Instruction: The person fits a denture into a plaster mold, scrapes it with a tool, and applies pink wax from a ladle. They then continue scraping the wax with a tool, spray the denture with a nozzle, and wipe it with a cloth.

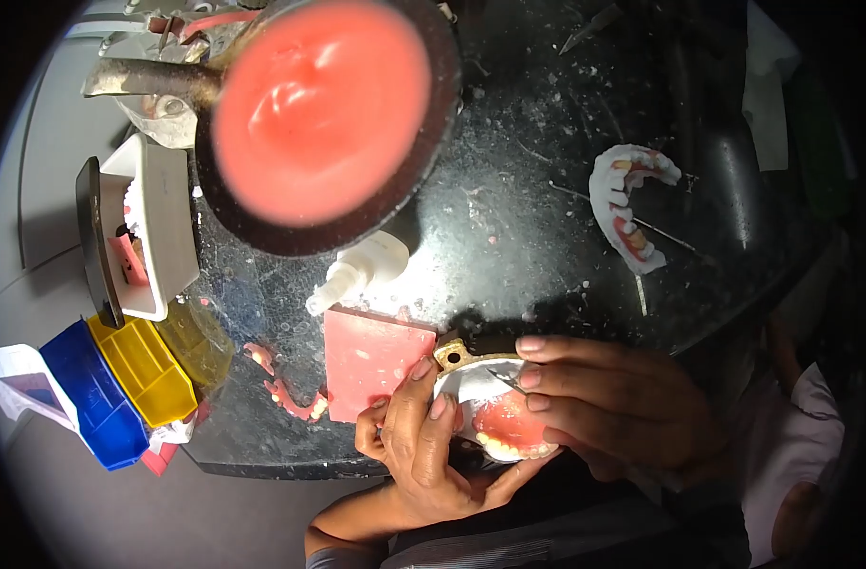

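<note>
My left hand (423, 446) is closed around the left and near sides of a dental cast (466, 382), white plaster with a brass-coloured metal edge that has a round hole. On the cast is a pink wax denture base (509, 422) with a row of yellowish teeth along its near edge. My right hand (613, 403) is closed over the cast's right side, holding a thin pointed metal tool (505, 380) whose tip lies over the white plaster. Its handle is hidden in my fingers. A flat pink wax sheet (371, 365) lies beside my left fingertips.
A dark pan (333, 242) of glossy pink material looms at upper left. Near it are a white bottle (362, 270), a box (172, 228), blue (92, 398) and yellow (144, 370) trays, and pink denture pieces (286, 394). A white arch (608, 199) lies at right.
</note>
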Available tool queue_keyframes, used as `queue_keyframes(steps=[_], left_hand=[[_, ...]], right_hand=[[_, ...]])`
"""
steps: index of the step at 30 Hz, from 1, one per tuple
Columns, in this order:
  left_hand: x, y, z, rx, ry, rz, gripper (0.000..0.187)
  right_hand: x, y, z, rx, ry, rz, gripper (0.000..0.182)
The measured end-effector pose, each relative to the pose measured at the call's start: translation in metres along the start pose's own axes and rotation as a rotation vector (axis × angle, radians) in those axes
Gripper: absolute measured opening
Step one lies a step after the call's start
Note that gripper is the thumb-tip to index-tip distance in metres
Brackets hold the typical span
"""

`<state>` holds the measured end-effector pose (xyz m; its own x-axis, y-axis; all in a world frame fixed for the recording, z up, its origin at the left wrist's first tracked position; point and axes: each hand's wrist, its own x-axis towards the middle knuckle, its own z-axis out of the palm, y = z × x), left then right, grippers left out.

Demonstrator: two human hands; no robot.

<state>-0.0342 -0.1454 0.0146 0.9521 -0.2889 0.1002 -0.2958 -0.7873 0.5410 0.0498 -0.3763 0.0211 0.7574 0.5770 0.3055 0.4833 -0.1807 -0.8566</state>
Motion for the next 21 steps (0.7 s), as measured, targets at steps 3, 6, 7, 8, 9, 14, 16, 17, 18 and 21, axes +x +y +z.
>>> queue_keyframes(steps=[3, 6, 7, 8, 9, 14, 16, 17, 18, 21], left_hand=[[-0.0005, 0.0004, 0.0012, -0.027, 0.0, -0.006, 0.125], [-0.0014, 0.0009, 0.0002, -0.041, -0.005, -0.011, 0.125], [-0.0017, 0.002, -0.0002, -0.042, -0.004, -0.011, 0.125], [-0.001, 0.0027, -0.0006, -0.033, -0.005, -0.017, 0.125], [-0.0007, 0.0032, -0.0006, -0.022, -0.007, -0.024, 0.125], [-0.0004, 0.0031, 0.0007, -0.033, -0.001, -0.024, 0.124], [-0.0005, 0.0028, 0.0003, -0.038, 0.001, -0.023, 0.123], [-0.0004, 0.0023, -0.0004, -0.037, -0.006, -0.02, 0.123], [-0.0001, 0.0022, -0.0006, -0.035, -0.011, -0.017, 0.123], [-0.0002, 0.0016, 0.0011, -0.053, 0.007, -0.01, 0.123]], right_hand=[[-0.0025, 0.0043, 0.0021, 0.028, 0.035, 0.048, 0.028], [-0.0031, 0.0064, -0.0009, 0.142, 0.072, 0.095, 0.029], [-0.0028, 0.0053, -0.0032, 0.17, 0.083, 0.124, 0.028], [-0.0024, 0.0048, -0.0048, 0.196, 0.094, 0.151, 0.028], [-0.002, 0.0046, -0.005, 0.195, 0.094, 0.149, 0.028], [-0.0004, 0.0061, -0.0042, 0.199, 0.071, 0.112, 0.022], [-0.0001, 0.0058, -0.0032, 0.155, 0.069, 0.114, 0.021], [0.0001, 0.0053, -0.0028, 0.107, 0.069, 0.115, 0.021], [0.001, 0.0066, -0.0033, 0.104, 0.07, 0.113, 0.021], [0.0025, 0.0098, -0.0038, 0.119, 0.081, 0.092, 0.02]])
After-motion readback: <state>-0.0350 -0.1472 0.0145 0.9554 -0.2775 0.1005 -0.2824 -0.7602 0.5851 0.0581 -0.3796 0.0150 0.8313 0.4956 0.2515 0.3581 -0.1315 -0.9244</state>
